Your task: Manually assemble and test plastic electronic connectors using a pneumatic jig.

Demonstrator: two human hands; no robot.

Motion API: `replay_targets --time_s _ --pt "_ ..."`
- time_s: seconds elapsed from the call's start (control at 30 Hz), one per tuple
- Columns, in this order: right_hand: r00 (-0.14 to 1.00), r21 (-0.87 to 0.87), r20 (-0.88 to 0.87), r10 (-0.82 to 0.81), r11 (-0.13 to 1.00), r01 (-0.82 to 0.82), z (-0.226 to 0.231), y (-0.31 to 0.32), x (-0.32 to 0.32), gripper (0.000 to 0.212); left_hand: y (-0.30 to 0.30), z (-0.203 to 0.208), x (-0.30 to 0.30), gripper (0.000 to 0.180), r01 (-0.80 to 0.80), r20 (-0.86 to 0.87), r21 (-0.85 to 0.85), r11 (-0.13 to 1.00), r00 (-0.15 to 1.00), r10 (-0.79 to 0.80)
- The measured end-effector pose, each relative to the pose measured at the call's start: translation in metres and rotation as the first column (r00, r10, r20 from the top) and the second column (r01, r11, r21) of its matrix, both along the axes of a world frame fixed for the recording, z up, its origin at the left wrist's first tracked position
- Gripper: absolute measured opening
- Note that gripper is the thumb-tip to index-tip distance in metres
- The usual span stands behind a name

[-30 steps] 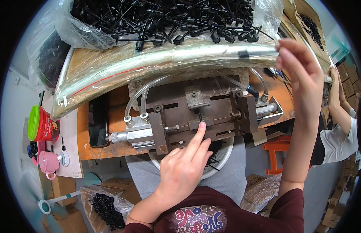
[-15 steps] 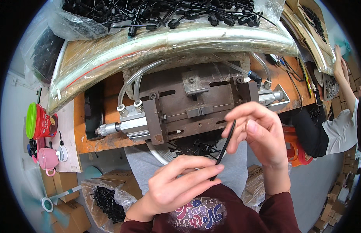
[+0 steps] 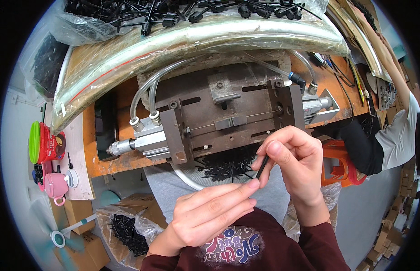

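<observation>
A thin black rod [image 3: 263, 165] slants between my hands, in front of the metal fixture. My right hand [image 3: 295, 165] pinches its upper part between thumb and fingers. My left hand [image 3: 210, 216] lies lower, its fingers pressed together with the tips at the rod's lower end; its thumb is hidden. Beyond them, a brown clamping fixture [image 3: 196, 131] has a small grey block [image 3: 230, 122] at its middle and a pneumatic cylinder [image 3: 151, 141] at its left. Under the fixture's front edge, a white tray [image 3: 185, 177] on my lap holds many thin black pieces [image 3: 226, 165].
A plastic-wrapped shelf edge [image 3: 196, 38] with a heap of black parts [image 3: 174, 13] spans the back. Clear hoses [image 3: 144, 92] arch over the fixture. A pink cup [image 3: 55, 185] and red tub [image 3: 51, 142] stand left. An open box [image 3: 128, 232] sits below. Another person's arm [image 3: 391, 58] reaches in at right.
My right hand has come down and closed on the rod, where its fingers were spread before. My left hand stays low, near the rod's lower end. The view has shifted slightly.
</observation>
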State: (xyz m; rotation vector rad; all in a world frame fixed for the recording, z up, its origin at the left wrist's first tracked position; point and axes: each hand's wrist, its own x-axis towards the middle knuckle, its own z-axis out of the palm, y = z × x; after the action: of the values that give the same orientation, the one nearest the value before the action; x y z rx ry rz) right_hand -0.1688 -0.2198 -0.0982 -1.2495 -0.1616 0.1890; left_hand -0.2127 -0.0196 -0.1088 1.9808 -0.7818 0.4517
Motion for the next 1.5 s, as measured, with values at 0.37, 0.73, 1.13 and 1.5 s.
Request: replay_targets --time_s 0.37,0.73,1.13,1.5 --pt "0.997 0.080 -0.034 -0.069 0.994 0.071 -0.010 0.004 -0.005 0.023 0.003 -0.011 -0.007 0.033 0.053 -0.063 -0.070 0.996 0.996 -0.057" --pt "0.993 0.131 -0.066 -0.093 0.986 0.101 -0.015 0.010 -0.012 0.024 0.004 -0.013 -0.005 0.032 0.072 -0.057 -0.045 0.996 0.996 -0.075" --pt "0.996 0.120 -0.031 -0.083 0.989 0.086 -0.015 0.010 -0.015 0.019 0.004 -0.011 -0.006 0.032 0.056 -0.078 -0.045 0.997 0.995 -0.060" --pt "0.998 0.115 -0.032 -0.062 0.991 0.065 -0.016 0.012 -0.020 0.017 0.004 -0.012 -0.006 0.031 0.057 -0.113 -0.092 0.994 0.991 -0.067"
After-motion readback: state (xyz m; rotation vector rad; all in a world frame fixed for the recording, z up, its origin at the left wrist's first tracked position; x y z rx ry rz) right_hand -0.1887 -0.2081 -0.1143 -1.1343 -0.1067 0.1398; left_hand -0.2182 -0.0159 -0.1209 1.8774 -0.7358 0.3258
